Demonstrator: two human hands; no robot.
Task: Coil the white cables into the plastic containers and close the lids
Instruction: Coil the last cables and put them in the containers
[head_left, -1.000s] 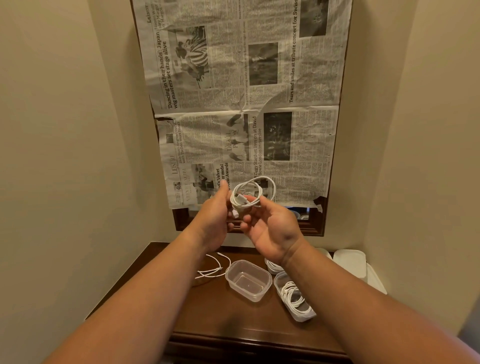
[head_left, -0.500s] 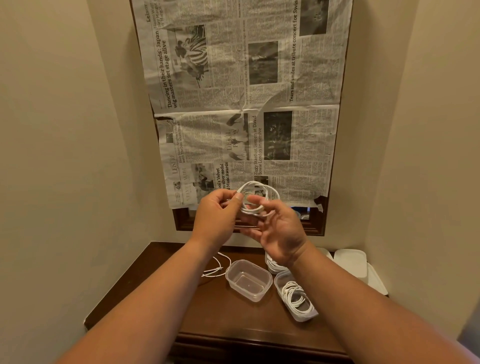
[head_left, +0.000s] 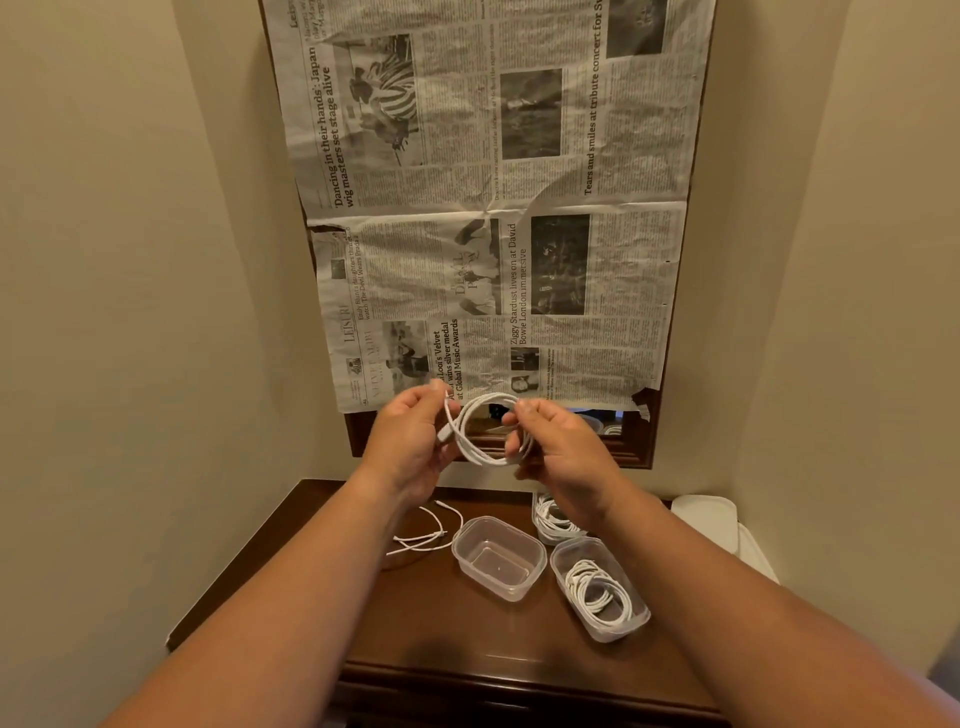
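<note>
At mid-frame your left hand (head_left: 410, 441) and right hand (head_left: 561, 447) both pinch a coiled white cable (head_left: 485, 434), fingers closed on opposite sides of the loop, raised above the dark wooden table (head_left: 415, 623). Below it sits an empty plastic container (head_left: 500, 558); to its right, a container holding coiled cables (head_left: 600, 590). A loose cable (head_left: 426, 535) lies lower left.

The surface (head_left: 415, 634) is dark, polished wood with a soft sheen. The containers (head_left: 497, 558) are clear, glossy plastic. The cable (head_left: 480, 452) looks smooth, white and rubbery. Creased matt newspaper (head_left: 493, 208) covers the wood frame (head_left: 636, 452); the walls (head_left: 130, 312) are matt.
</note>
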